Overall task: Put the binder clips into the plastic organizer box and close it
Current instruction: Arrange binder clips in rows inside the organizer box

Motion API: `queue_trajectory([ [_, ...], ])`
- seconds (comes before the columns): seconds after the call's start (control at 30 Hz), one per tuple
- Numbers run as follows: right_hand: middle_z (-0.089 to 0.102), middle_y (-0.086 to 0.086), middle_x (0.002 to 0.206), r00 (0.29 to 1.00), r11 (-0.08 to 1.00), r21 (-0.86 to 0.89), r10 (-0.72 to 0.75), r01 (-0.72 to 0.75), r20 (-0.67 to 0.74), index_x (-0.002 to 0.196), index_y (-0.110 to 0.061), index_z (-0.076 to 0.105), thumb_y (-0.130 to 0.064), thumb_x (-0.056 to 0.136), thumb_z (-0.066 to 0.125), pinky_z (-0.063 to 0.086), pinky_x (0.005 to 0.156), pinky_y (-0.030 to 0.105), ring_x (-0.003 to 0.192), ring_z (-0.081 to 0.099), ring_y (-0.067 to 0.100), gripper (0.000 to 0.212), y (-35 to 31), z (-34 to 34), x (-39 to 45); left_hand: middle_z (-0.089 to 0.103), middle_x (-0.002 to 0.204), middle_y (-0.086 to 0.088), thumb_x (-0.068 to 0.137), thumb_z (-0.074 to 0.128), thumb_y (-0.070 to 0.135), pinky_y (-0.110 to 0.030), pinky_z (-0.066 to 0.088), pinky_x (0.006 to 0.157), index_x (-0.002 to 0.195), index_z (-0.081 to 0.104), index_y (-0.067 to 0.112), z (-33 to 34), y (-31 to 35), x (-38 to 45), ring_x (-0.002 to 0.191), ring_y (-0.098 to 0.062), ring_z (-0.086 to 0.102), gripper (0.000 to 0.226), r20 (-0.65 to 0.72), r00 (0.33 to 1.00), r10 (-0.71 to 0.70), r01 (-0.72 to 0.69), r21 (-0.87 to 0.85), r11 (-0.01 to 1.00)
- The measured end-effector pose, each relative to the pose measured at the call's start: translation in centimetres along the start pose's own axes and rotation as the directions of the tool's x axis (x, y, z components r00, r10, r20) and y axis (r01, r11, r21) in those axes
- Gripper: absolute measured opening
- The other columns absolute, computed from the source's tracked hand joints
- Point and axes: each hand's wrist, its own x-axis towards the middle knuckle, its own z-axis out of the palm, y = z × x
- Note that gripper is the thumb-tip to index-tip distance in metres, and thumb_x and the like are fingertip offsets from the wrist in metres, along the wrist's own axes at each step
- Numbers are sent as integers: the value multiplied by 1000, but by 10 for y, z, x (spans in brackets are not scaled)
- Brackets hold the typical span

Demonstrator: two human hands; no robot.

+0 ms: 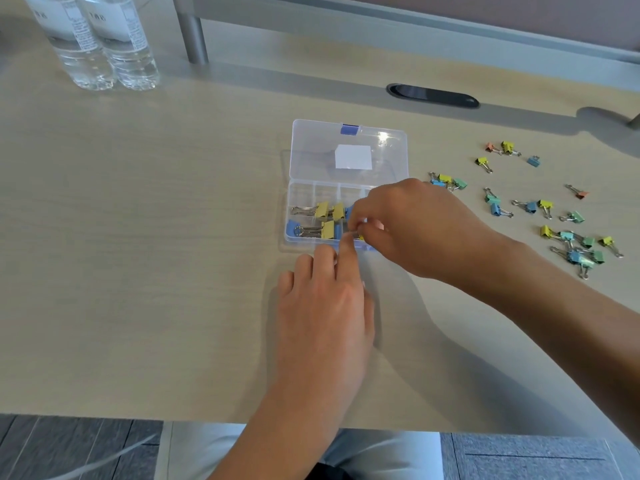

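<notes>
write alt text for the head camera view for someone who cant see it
A person's right hand pinches a binder clip over an open clear organizer box already holding several clips, while the left hand touches the box's near edge. More coloured clips lie scattered on the table to the right.

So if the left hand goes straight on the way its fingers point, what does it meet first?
Probably the near wall of the open organizer box: the left hand points away from the person, its fingertips already at that edge. Depth is unclear.
</notes>
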Motion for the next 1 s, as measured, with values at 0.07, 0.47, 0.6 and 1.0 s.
queue_trajectory([
  [0.07,73,-6,100,999,1000,9,16,-15,-34,107,-37,70,-31,101,51,57,77,38,89,67,22,21,1,2,0,57,97,-4,86,64,27,-41,45,70,140,53,11,0,0,0,82,-26,54,58,2,1000,0,0,-6,1000],
  [0.47,71,-13,84,983,964,256,108,-68,-148,99,-32,73,-26,96,59,59,73,41,77,65,12,15,23,11,-11,62,97,-1,87,63,25,-39,44,70,140,52,14,-5,1,0,82,-26,58,55,-25,1000,-16,13,-114,993],
  [0.6,72,-14,82,967,923,374,167,-84,-194,95,-27,75,-24,96,61,58,72,32,76,66,8,15,22,11,-17,61,104,3,93,62,23,-39,50,72,146,43,18,-11,0,-2,86,-23,59,57,-31,996,-79,62,-371,926],
  [1.0,78,0,79,938,390,878,309,-278,160,89,-17,76,-25,83,84,45,63,43,65,58,35,13,4,4,-64,64,107,8,92,71,18,-30,53,79,153,36,19,-17,6,-4,90,-10,61,70,-159,983,-86,-24,-587,809],
])
